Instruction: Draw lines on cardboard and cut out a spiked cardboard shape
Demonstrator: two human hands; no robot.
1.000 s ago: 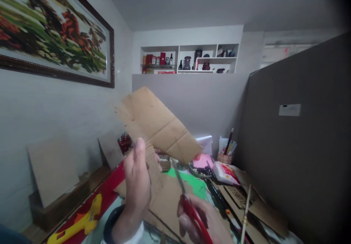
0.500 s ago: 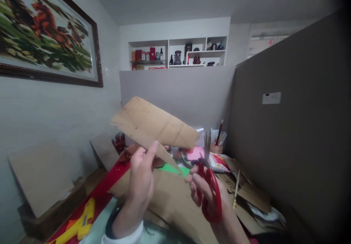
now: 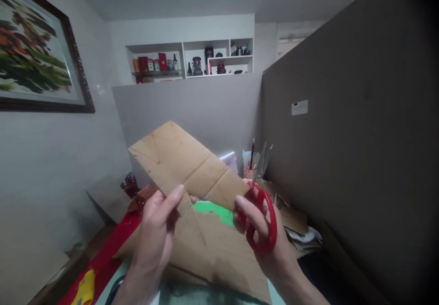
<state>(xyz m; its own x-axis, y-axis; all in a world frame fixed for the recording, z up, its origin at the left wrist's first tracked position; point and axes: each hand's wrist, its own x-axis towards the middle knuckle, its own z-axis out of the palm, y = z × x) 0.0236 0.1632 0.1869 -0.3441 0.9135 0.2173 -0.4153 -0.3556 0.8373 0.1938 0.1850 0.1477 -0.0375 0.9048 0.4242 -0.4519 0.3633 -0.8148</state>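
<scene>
My left hand point(image 3: 159, 222) is closed on the lower edge of a creased brown cardboard piece point(image 3: 185, 158), thumb on top. A narrow pointed cardboard strip point(image 3: 190, 218) hangs down beside that thumb; whether it is still joined to the piece I cannot tell. Red-handled scissors point(image 3: 273, 222) are in my right hand point(image 3: 262, 232), fingers through the loops, blades pointing up and apart from the cardboard. The thumb and fingertips of this same hand touch the right end of the piece. Beneath both hands lies a larger cardboard sheet point(image 3: 219, 254).
A yellow glue gun point(image 3: 85, 289), partly out of view, lies at lower left on a red surface point(image 3: 111, 250). Behind the cardboard stands a pen holder point(image 3: 250, 173). Cardboard scraps point(image 3: 291, 218) are piled on the right. Grey partitions point(image 3: 192, 104) rise behind and to the right.
My right hand has come up to the cardboard's right end with the scissors. The cardboard has tilted, and its narrow strip now points more downward. The view has swung right.
</scene>
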